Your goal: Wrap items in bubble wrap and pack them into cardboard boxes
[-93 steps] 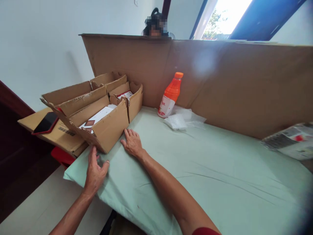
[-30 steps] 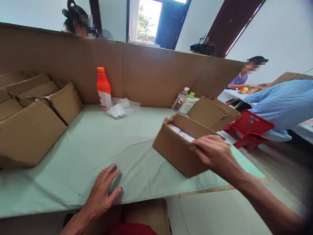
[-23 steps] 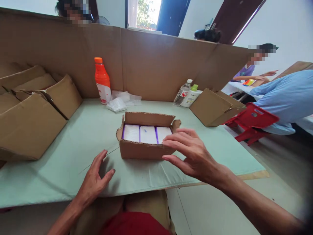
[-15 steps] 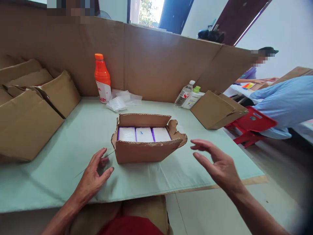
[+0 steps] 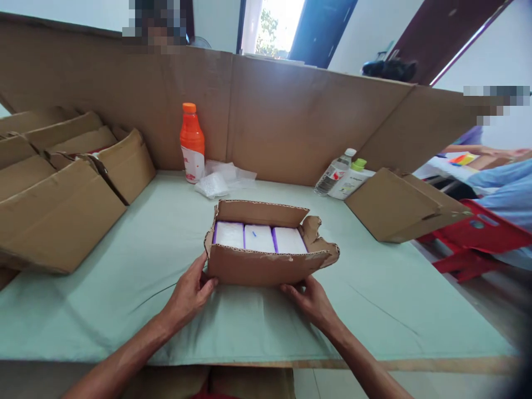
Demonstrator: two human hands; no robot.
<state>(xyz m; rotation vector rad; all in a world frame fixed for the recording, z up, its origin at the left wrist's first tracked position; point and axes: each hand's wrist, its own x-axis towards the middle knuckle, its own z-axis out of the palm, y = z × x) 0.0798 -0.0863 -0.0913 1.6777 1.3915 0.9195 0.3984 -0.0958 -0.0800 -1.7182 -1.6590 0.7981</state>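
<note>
An open cardboard box (image 5: pixel 257 269) with torn, ragged flaps sits in the middle of the table. Inside it stand three white-topped packs (image 5: pixel 260 238) with purple sides, in a row; a small blue mark shows on the middle one. My left hand (image 5: pixel 194 288) grips the box's left end, thumb at the lower front corner and fingers along the side. At the lower right, my right hand (image 5: pixel 311 299) holds the box with its thumb against the bottom front edge; its other fingertips are hidden behind the corner.
Larger open cardboard boxes (image 5: pixel 58 216) stand at the left. At the back are an orange bottle (image 5: pixel 192 144), bubble wrap (image 5: pixel 214 184), a clear bottle (image 5: pixel 334 173) and a white green-capped bottle (image 5: pixel 351 180). Another box (image 5: pixel 386 208) lies right, near a red chair (image 5: pixel 486 227) and a seated person.
Both hands, apart from the box and open before, have closed in on its two ends and taken hold. The camera view has shifted, moving the scene rightward and down in the picture.
</note>
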